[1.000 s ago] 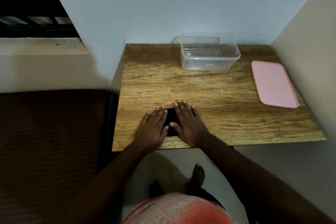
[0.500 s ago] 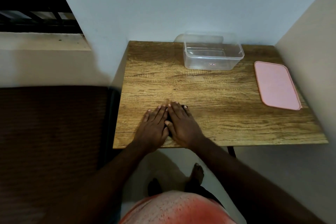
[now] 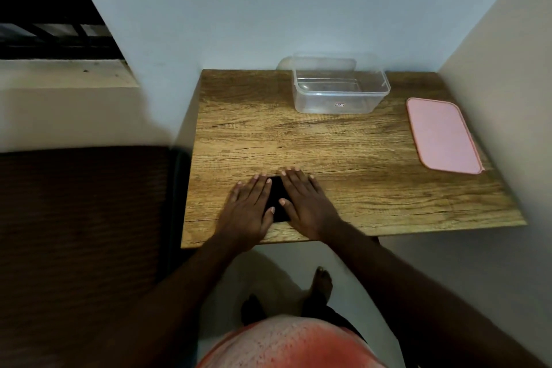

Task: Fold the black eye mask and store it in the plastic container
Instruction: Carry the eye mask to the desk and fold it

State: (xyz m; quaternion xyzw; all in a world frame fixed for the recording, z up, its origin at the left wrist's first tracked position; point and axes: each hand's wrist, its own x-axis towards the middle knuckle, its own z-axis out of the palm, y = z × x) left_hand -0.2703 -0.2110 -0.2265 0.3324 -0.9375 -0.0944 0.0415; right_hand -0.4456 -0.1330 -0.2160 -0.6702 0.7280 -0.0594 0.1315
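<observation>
At the bottom of the view are the person's red-and-white shirt point(image 3: 286, 343) and a bare foot point(image 3: 321, 281) on the pale floor, just below the near edge of the wooden surface point(image 3: 343, 143). Both forearms reach up over that edge. The left hand point(image 3: 249, 206) and the right hand point(image 3: 304, 203) lie flat, palms down and fingers spread, side by side close to the near-left corner of the surface. Neither is clenched or gripping; they press on the black eye mask point(image 3: 277, 200), which lies on the wood between and partly beneath them, so that only a dark strip shows in the gap and its folds cannot be made out. Farther off, along the right edge, a pink lid point(image 3: 442, 134) lies flat, well apart from the hands. At the far edge, against the wall, stands the clear plastic container point(image 3: 339, 89), open at the top, with a small label on its near side. A dark brown mattress point(image 3: 80, 233) runs beside the left edge of the surface.
</observation>
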